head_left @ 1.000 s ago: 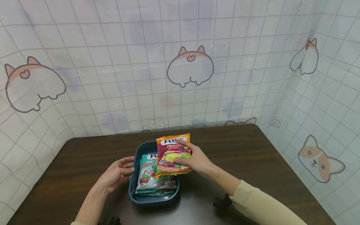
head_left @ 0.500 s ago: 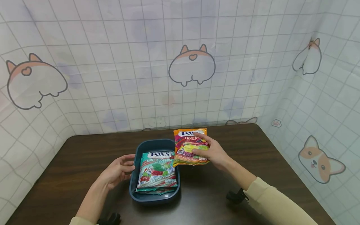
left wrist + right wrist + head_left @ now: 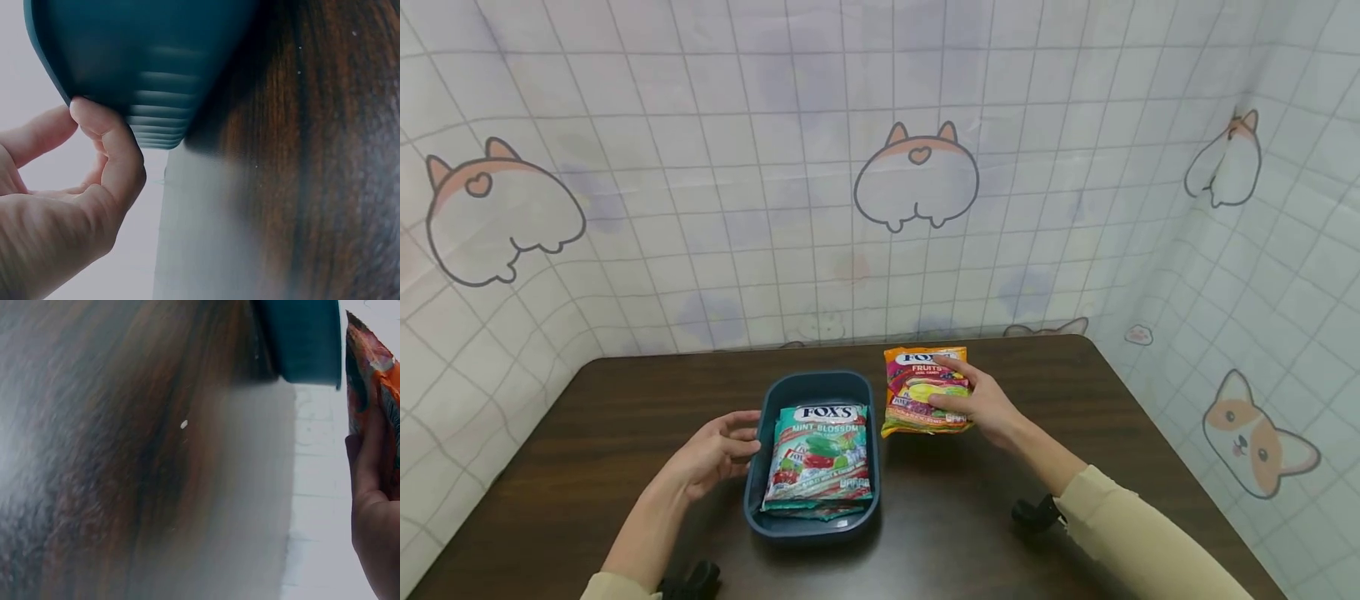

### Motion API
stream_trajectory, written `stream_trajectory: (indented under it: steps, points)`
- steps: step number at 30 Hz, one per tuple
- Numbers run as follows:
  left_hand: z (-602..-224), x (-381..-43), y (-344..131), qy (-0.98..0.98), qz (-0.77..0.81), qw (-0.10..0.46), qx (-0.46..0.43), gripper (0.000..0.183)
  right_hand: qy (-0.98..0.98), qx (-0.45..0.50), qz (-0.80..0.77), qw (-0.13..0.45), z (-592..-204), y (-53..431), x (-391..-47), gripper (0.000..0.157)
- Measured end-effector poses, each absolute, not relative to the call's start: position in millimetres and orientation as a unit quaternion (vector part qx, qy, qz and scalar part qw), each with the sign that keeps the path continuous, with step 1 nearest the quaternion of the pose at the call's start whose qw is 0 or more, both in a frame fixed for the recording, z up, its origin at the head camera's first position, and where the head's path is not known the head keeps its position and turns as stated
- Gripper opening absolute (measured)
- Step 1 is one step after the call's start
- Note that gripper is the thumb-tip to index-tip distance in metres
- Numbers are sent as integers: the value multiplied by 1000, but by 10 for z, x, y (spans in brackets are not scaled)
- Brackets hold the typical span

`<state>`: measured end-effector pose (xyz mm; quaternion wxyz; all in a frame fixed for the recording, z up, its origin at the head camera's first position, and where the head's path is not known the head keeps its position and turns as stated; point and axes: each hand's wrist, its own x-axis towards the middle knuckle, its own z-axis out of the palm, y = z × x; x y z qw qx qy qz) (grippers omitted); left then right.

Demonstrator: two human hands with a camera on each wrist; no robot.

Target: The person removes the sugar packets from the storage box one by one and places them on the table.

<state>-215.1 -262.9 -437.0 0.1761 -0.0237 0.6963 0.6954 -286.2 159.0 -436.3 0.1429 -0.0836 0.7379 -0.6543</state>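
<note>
My right hand holds an orange and magenta bag of Fox's Fruits candy just right of a dark blue plastic bin. In the right wrist view the candy bag stands up from the fingers, partly out of frame. A stack of teal Fox's Mint Blossom candy bags lies inside the bin, the top one face up. My left hand is at the bin's left side. The left wrist view shows its thumb and curled forefinger pinching the rim of the bin.
The bin stands on a dark wood-grain table. White gridded cloth with cartoon corgis hangs behind the table and along both sides. Black wrist-worn devices show below the sleeves.
My right hand has carried the orange candy bag rightward, from over the bin to beside it, uncovering the mint candy bags. The left hand keeps its place at the bin.
</note>
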Motion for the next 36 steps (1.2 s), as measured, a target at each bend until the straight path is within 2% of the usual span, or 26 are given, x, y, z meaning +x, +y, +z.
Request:
stream_trajectory:
  steps: [16,22,36]
  points:
    - [-4360,-2129,-2673,688,703,175,-27,57,762,-108,-611,186,-4615,1553,-2908,74]
    - [-4346,-2130,-2663,687,703,181,-28,59,771,-102,-600,186,-4655,1532,-2904,73]
    - [-4354,-2186,-2715,702,685,196,-16,61,869,-152,-456,116,-4599,1394,-2968,70]
